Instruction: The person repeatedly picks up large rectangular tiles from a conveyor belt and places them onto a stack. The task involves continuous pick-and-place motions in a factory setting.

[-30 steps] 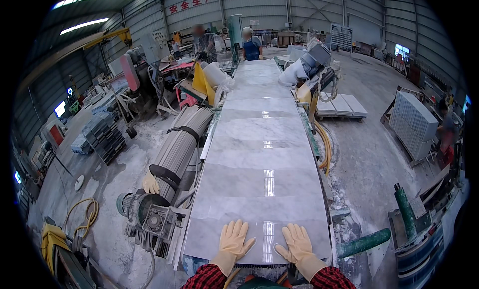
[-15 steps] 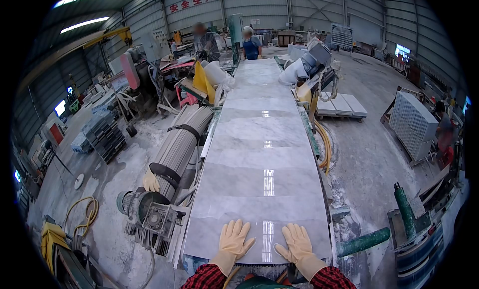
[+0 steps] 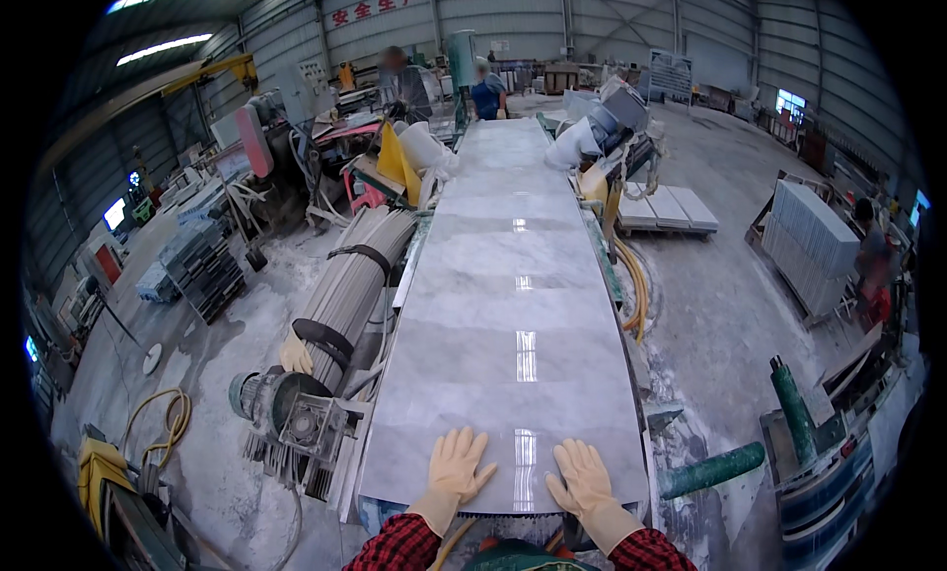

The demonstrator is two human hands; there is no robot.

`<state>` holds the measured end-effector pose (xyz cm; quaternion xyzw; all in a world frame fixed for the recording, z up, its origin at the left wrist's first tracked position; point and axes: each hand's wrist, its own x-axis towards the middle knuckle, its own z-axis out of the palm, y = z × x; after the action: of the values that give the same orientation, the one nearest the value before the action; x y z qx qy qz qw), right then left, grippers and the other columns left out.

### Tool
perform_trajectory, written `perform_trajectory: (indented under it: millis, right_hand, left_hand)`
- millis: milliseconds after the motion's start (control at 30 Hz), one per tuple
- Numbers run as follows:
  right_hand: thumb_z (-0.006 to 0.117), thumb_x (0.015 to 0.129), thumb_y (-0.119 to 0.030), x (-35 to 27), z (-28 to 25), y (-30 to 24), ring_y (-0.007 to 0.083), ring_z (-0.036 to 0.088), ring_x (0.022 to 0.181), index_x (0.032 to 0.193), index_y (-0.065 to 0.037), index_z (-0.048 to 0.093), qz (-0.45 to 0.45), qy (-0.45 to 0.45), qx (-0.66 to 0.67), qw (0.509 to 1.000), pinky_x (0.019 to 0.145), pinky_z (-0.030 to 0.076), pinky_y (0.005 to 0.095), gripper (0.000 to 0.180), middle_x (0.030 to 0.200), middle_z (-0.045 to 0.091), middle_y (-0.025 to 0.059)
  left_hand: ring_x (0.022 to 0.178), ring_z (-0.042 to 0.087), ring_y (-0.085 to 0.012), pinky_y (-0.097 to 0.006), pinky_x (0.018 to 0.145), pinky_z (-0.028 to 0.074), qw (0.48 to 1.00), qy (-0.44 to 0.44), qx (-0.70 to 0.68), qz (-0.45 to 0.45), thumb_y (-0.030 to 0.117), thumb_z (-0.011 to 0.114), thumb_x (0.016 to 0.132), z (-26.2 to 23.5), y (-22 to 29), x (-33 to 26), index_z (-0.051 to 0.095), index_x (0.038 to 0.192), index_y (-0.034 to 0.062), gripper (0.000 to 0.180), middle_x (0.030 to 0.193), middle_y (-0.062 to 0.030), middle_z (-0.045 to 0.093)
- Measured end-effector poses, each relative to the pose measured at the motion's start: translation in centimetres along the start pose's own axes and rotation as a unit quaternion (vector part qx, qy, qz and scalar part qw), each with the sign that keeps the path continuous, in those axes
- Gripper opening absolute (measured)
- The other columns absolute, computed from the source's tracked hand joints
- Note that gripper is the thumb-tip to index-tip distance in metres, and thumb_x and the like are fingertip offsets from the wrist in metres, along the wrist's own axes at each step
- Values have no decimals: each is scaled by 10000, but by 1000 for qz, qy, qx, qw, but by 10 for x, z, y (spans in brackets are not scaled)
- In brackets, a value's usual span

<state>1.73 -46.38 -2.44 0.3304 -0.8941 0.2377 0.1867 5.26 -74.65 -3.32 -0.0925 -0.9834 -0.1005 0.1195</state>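
Polished grey-white stone slabs [image 3: 473, 359] lie flat in a long row on a conveyor bed that runs away from me. My left hand [image 3: 457, 467], in a cream rubber glove, rests palm down on the nearest slab, left of a bright light reflection. To the right of that reflection, my right hand [image 3: 584, 477] lies the same way in a matching glove. Both have fingers stretched out and hold nothing. The slab's near edge passes just under my wrists.
Left of the conveyor are a motor [image 3: 264, 398], a strapped bundle of long strips [image 3: 350, 295] and a loose glove [image 3: 295, 354]. Green cylinders [image 3: 712, 470] stand out at right. A person in a blue apron [image 3: 486, 98] stands at the far end. Stacked slabs [image 3: 809, 236] lean at right.
The whole view has shifted slightly. Both hands stay flat on the near slab with little visible movement. The person at the far end has changed posture a little.
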Motion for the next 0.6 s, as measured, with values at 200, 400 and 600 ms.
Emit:
perform_trajectory:
  millis: [200, 400, 600]
  right_hand:
    - [622, 870, -235, -27, -42, 1, 419, 549, 1029, 1148, -29, 591, 76, -29, 79, 994, 907, 452, 488, 348, 1096, 585, 196]
    - [661, 896, -138, -102, -85, 12, 450, 586, 971, 1106, 0, 623, 122, 103, 83, 984, 866, 480, 518, 254, 1032, 625, 218]
    - [592, 988, -184, -128, -115, -28, 434, 641, 822, 1097, -74, 649, 225, -64, 260, 937, 703, 486, 514, 165, 860, 646, 206]
  left_hand:
    - [1205, 490, -440, -523, 1030, 391, 992, -54, -94, 57, 513, 783, 805, -10, -4, -14, 497, 1423, 5, 849, 1353, -234, 522]
    - [1233, 500, -449, -543, 1048, 405, 982, -104, -82, 137, 379, 871, 695, -35, 29, -51, 500, 1413, 27, 882, 1358, -217, 534]
    - [1311, 505, -444, -542, 1113, 415, 981, -55, 65, 172, 135, 742, 733, -10, 24, -57, 528, 1428, 65, 730, 1421, -220, 526]
